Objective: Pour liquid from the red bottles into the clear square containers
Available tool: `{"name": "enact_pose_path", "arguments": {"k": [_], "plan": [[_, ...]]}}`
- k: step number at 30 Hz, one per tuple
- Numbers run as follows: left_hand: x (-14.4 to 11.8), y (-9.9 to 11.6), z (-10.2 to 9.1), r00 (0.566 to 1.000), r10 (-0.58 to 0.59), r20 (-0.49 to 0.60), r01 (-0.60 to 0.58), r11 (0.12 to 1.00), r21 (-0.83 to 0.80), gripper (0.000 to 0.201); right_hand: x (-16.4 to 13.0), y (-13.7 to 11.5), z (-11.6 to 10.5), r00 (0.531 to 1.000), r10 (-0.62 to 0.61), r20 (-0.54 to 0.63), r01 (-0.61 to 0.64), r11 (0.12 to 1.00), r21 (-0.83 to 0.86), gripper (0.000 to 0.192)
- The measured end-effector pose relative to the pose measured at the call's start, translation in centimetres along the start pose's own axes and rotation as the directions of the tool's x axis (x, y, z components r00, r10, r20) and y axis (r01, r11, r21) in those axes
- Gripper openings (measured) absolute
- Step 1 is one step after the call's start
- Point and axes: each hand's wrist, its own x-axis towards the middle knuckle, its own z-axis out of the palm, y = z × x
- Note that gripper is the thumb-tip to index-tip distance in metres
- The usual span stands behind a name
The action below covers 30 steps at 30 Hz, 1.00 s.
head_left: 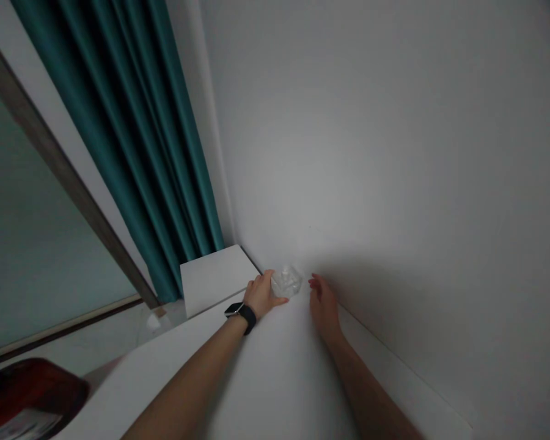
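Head view. Dim room, camera tilted. Both bare forearms reached across a white worktop (266, 373) toward the corner where it met a pale wall (394, 183).

Left hand (262, 294), with a dark smartwatch (241, 313) on the wrist, lay against the near left side of a small clear glass object (286, 281), probably a faceted bottle or jar; too small and dim to name further. The fingers curled round its left edge and the thumb ran under its front, so this grip looked partly closed on the glass. Whether it truly clasped the glass or only steadied it, I could not tell.

Right hand (323, 305) sat just right of the glass, apart from it, fingers loosely extended and pointing toward the wall; its grip was open and held nothing.

The glass stood on the worktop, close against the wall, likely tucked there out of the way.

Beyond it, a lower white surface (213, 278). Behind that, a teal curtain (132, 140) hung to the floor. A dark red object (32, 391) showed at lower left, with a brown frame (64, 177) crossing above it.
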Motion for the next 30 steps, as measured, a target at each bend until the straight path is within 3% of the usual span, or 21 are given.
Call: {"name": "enact_pose_path", "arguments": {"k": [5,11,23,30], "plan": [[2.6,0.3,1.9,0.999,-0.011,-0.034,0.010,1.000,-0.026,0.074,-0.1,0.6,-0.3,0.997,0.012,-0.081,-0.013,1.000,-0.010,0.042],[4.5,0.5,2.6,0.999,0.006,-0.037,-0.008,0.998,-0.066,0.082,-0.4,0.2,-0.1,0.994,0.023,-0.111,-0.022,1.000,0.002,0.039],[5.8,0.9,3.7,0.995,-0.028,-0.095,0.017,0.993,-0.118,0.090,-0.9,-0.3,0.0,0.992,0.041,-0.122,-0.043,0.999,-0.008,0.037],[5.5,0.6,4.3,0.991,-0.006,-0.135,-0.011,0.992,-0.124,0.067,-0.8,-0.3,-0.1,0.992,0.042,-0.115,-0.043,0.999,-0.005,0.041]]}}
